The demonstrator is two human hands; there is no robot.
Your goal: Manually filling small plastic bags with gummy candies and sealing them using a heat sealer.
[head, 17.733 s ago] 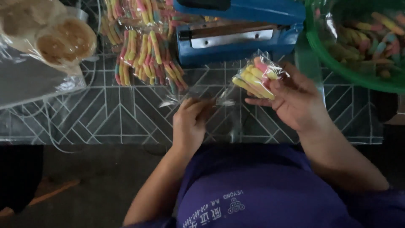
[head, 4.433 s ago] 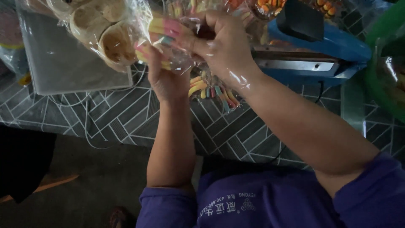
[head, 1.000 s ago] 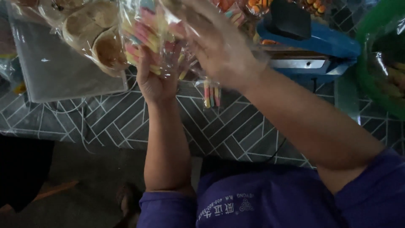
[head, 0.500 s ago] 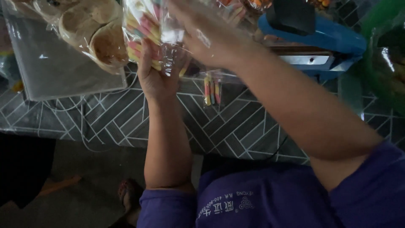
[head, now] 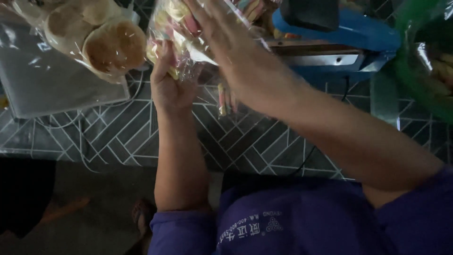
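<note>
Holding a clear bag of pastel candy sticks (head: 177, 28) at 12 o'clock above the patterned desk (head: 245, 141), the left hand (head: 172, 85) has its grip closed around the bag's lower part. The right hand (head: 236, 52) lies flat and open against the bag. A blue sealing machine (head: 339, 42) sits at 2 o'clock, wrapped round buns (head: 101, 40) at 10 o'clock.

A table (head: 118, 134) covered in a dark cloth with a pale herringbone line pattern fills the upper half of the frame. Below its edge, at lower left, lies a bare brownish-grey floor (head: 89, 217) in dim shade. A thin cable (head: 78, 141) trails across the cloth at left. The light is soft and low.
</note>
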